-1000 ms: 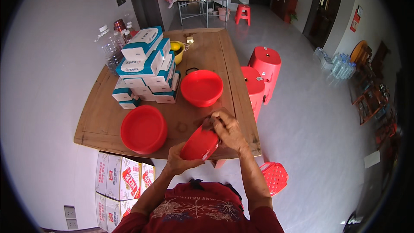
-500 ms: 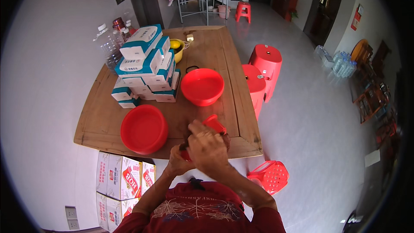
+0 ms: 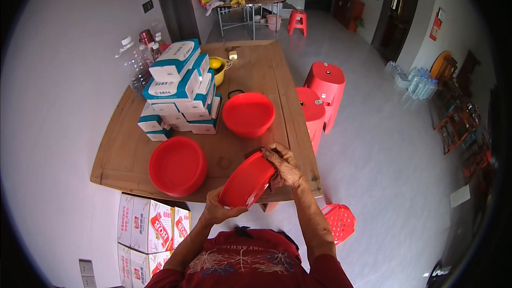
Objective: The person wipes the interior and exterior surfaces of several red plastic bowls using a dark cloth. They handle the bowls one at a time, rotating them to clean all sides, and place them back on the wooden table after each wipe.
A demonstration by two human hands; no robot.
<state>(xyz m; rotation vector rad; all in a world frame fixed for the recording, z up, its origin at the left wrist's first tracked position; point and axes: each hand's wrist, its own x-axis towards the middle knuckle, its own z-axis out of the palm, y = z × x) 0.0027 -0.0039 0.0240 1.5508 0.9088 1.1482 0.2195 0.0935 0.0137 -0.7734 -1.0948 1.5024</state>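
Note:
A red plastic basin is held tilted above the near edge of the wooden table. My left hand is closed on its lower left rim. At the upper right rim, my right hand grips a dark reddish-brown cloth and presses it against the basin's outer side. Two similar basins rest on the table: one red basin left of my hands, the other red basin farther back. Part of my right hand's fingers is hidden behind the cloth and rim.
Stacked blue-and-white boxes stand at the table's left, beside clear plastic bottles and a yellow bowl. Red stools stand right of the table. Cartons are piled on the floor at the near left.
The held basin has turned so its inside shows more fully. My right hand has moved right, from over my left hand to the basin's far rim, with the cloth.

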